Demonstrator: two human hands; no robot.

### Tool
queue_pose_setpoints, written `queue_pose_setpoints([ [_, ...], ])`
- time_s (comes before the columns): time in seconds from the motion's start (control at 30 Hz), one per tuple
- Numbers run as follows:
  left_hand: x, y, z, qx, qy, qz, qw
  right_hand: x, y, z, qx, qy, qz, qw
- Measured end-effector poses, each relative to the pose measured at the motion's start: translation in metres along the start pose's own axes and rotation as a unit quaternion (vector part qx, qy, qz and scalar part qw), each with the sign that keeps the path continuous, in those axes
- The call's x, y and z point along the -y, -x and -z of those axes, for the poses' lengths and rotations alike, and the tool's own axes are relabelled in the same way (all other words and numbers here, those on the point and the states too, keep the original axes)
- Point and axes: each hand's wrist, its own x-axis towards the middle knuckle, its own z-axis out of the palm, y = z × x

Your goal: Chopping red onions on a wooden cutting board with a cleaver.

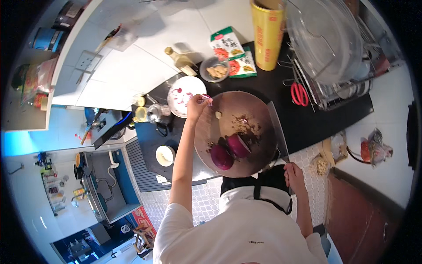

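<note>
My left hand [197, 107] pinches some cut red onion pieces [206, 97] between the rim of a white plate [178, 86] and a round wooden cutting board [237, 102]. Small onion bits lie on the plate. Two purple onion pieces, one [221, 157] at the near left and another [238, 146] beside it, rest on the board among dark wet stains. My right hand [294, 176] grips the handle of a cleaver [279, 132], whose wide grey blade stands along the board's right edge. A small pale piece [218, 115] lies near the board's left side.
Behind the board are a bowl of ginger-like pieces [217, 71], a bottle [182, 62], printed packets [243, 67] and a yellow cylinder [268, 36]. Red-handled scissors [299, 94] hang by a dish rack [329, 99]. A white bowl [165, 155] and a metal kettle [158, 113] stand left.
</note>
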Motion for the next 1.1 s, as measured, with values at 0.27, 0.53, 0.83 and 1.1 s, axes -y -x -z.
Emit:
queue_pose_setpoints([
  [0.27,0.054,-0.025,0.058,-0.127,-0.108,0.076,0.983,0.000,0.003,-0.009,-0.005,0.057,-0.047,0.997],
  [0.53,-0.034,0.024,-0.025,-0.005,-0.262,-0.170,0.950,0.010,-0.002,-0.019,-0.001,0.049,-0.046,0.998],
  [0.83,-0.031,0.053,-0.110,0.190,-0.253,-0.224,0.922,0.010,0.004,-0.015,-0.021,0.061,-0.054,0.996],
  [1.1,-0.034,0.053,-0.117,0.232,-0.408,-0.280,0.838,-0.007,0.009,-0.010,-0.019,0.030,-0.043,0.998],
])
